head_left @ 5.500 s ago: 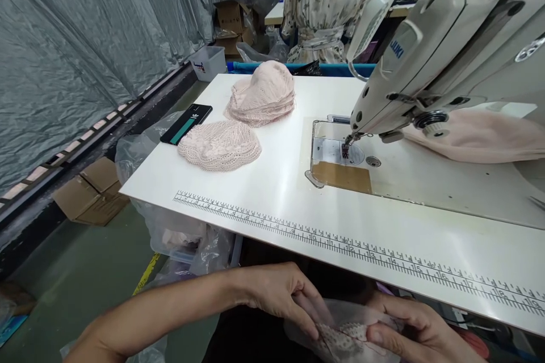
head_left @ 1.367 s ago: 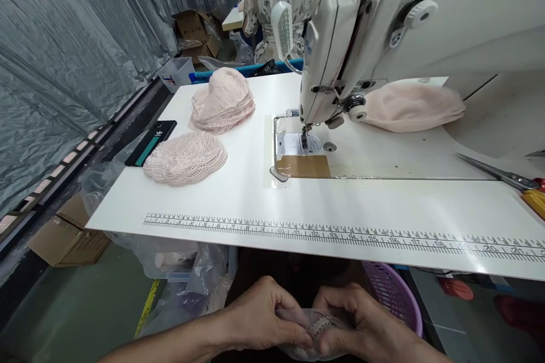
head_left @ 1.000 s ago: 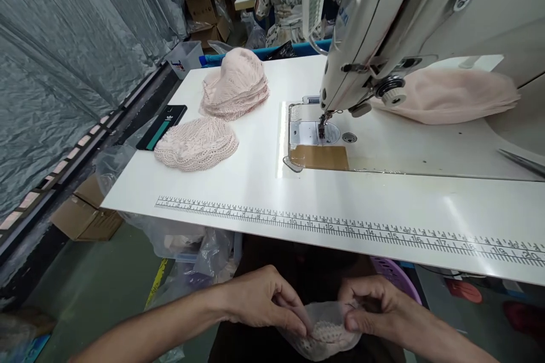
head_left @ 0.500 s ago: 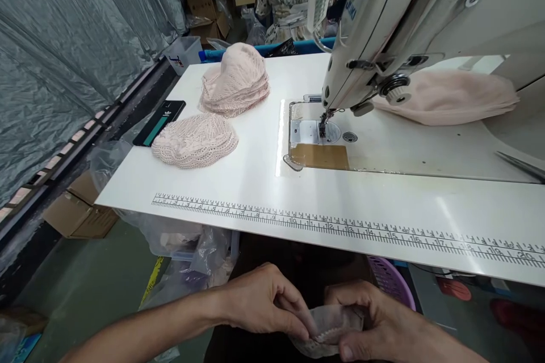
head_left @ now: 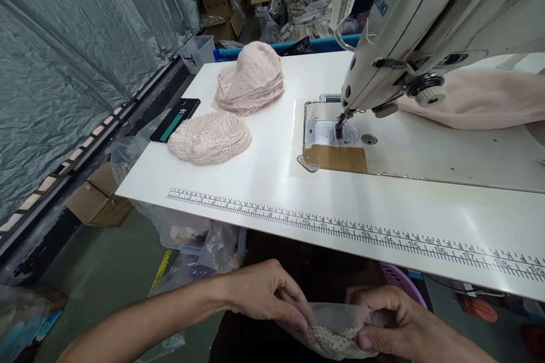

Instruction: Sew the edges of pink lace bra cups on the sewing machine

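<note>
At five o'clock in your view, below the front edge of the white table, you hold a sheer, lace-trimmed piece stretched between both hands. Your left hand, at six o'clock, pinches its left end, thumb and fingers nearly closed; your right hand, nearer four-thirty, grips the other end, thumb on top, fingers curled. On the table, a tall pink lace pile sits at eleven, a flatter pile at nine-thirty beside a dark phone-like object, the sewing machine toward one-thirty.
</note>
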### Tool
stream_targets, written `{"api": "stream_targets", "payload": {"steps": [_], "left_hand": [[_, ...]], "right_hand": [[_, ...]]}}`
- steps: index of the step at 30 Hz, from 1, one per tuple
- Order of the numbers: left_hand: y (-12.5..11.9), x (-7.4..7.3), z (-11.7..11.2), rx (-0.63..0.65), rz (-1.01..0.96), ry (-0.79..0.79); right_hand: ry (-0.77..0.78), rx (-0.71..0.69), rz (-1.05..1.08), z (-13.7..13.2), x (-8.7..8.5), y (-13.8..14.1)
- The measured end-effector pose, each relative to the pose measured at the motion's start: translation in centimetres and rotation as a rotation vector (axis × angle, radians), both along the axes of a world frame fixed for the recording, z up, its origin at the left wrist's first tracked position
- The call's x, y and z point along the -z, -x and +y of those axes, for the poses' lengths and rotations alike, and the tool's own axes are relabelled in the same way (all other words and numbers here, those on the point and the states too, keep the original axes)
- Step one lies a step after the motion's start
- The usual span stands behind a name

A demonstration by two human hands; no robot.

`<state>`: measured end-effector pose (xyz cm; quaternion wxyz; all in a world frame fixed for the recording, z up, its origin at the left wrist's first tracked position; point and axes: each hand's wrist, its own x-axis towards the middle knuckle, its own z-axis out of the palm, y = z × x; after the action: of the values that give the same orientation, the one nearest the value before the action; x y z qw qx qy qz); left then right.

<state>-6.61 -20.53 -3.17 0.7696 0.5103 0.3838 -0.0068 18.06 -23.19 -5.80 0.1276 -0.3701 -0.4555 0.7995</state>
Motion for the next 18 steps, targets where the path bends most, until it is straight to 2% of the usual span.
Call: {"api": "stream_targets", "payload": {"steps": [7,12,15,18], "left_hand": [[0.1,0.2,0.0,0.007,-0.035,0.006],[0.2,0.0,0.2,0.042,-0.016,-0.066],[0.3,0.4,0.2,0.06,-0.029,-0.089],[0.3,1.0,-0.1,0.029,-0.057,-0.026]], "right_hand": [[0.017,-0.006,-0.011,-0.3,0.8,-0.3],[0.001,-0.01,-0.034,-0.3,1.3,-0.2],[0.008,-0.01,-0.051,-0.3,1.2,-0.2],[0.054,0.001,-0.032,-0.3,1.2,-0.1]]}}
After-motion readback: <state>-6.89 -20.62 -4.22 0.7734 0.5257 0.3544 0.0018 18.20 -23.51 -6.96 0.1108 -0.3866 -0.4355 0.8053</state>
